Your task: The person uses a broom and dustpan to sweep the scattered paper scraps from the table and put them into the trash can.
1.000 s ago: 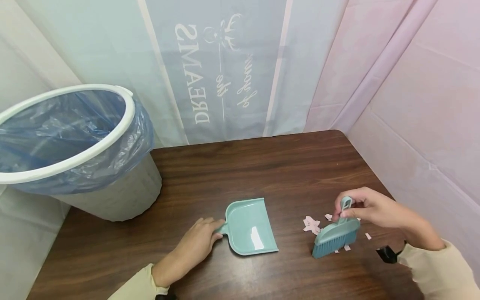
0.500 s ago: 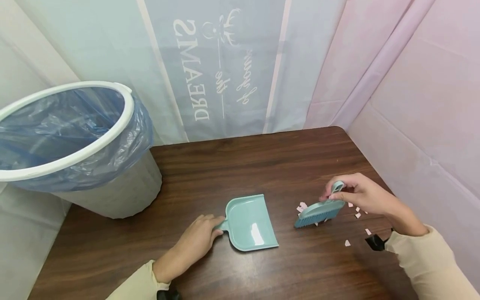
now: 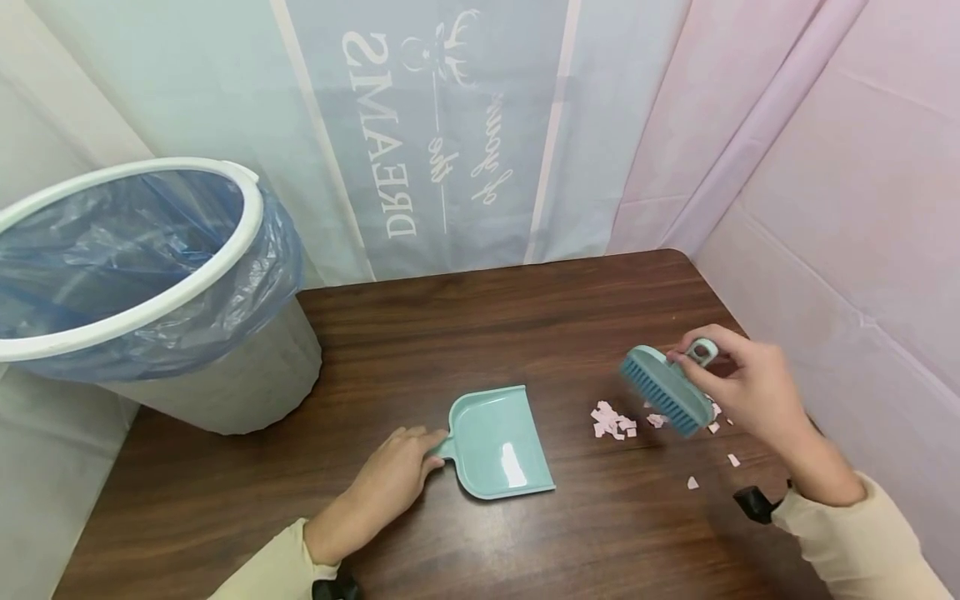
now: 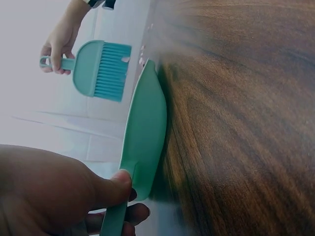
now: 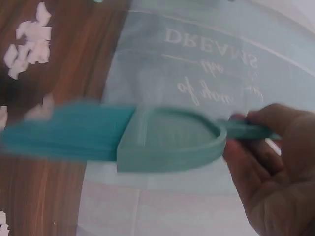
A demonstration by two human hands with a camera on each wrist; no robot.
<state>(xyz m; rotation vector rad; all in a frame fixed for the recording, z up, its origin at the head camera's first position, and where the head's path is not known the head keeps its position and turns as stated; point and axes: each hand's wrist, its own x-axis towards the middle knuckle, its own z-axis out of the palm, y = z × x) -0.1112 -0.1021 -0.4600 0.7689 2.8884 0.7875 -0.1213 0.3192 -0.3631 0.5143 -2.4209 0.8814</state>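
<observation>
My left hand [image 3: 397, 475] grips the short handle of a mint-green dustpan [image 3: 498, 442] lying on the table, its wide lip facing right. In the left wrist view the thumb [image 4: 120, 183] presses on top of the dustpan's handle with fingers curled beneath. My right hand [image 3: 750, 383] pinches the handle of a matching hand brush [image 3: 663, 387], tilted and raised over the tabletop with its teal bristles [image 5: 64, 130] showing. Left of the brush lies a small heap of pink-white paper scraps [image 3: 611, 421]; several more scraps lie under and right of it.
A pale bin [image 3: 247, 375] lined with a blue plastic bag [image 3: 150, 242] stands at the left of the dark wooden table [image 3: 465, 325]. A printed curtain [image 3: 465, 133] hangs behind the table, and a pinkish cloth wall [image 3: 847, 233] borders its right side.
The brush swept left and gathered scraps into a heap, then lifted and turned back to the right, bristles off the heap. My left hand and the dustpan stay in place.
</observation>
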